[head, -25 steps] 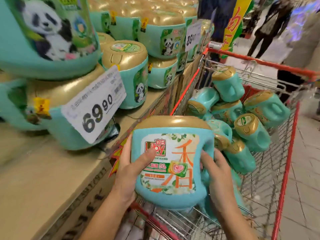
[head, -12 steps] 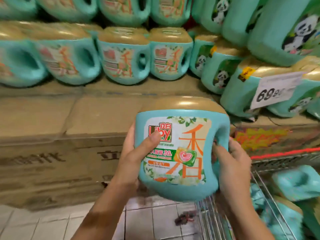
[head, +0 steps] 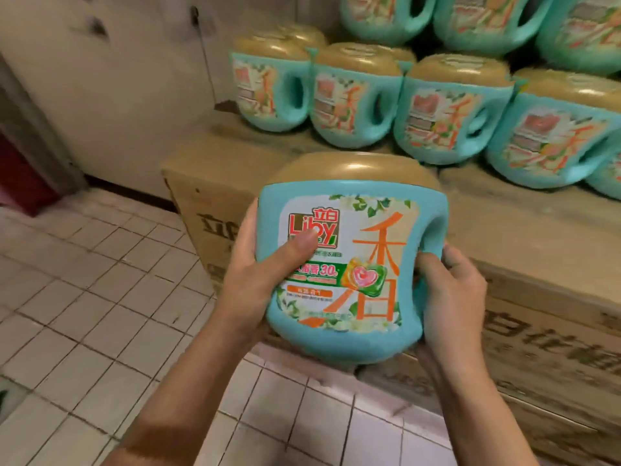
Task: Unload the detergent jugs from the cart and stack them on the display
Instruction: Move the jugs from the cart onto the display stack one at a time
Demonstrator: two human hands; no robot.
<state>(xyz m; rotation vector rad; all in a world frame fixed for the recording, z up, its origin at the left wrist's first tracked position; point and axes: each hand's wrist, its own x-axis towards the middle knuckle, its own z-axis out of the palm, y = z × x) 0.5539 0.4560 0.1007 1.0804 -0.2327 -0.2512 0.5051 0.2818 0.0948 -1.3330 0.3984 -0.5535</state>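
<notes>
I hold one teal detergent jug (head: 366,264) with a gold cap upright in front of me, its label facing me. My left hand (head: 255,274) grips its left side, thumb across the label. My right hand (head: 450,297) clasps the handle side on the right. The jug hangs in the air just in front of the display (head: 524,227), a stack of cardboard cartons. A row of the same jugs (head: 356,95) stands on top of the cartons, with more jugs (head: 487,18) stacked above them. The cart is out of view.
A white tiled floor (head: 94,297) spreads to the left and below. A pale wall (head: 117,79) rises behind the display's left end. Something red (head: 20,176) stands at the far left edge. A bare strip of carton top (head: 235,146) lies in front of the jug row.
My view has swung left, from the cart past the panda jugs and price tag to the display's left end. The jug stays in both hands, carried along.
</notes>
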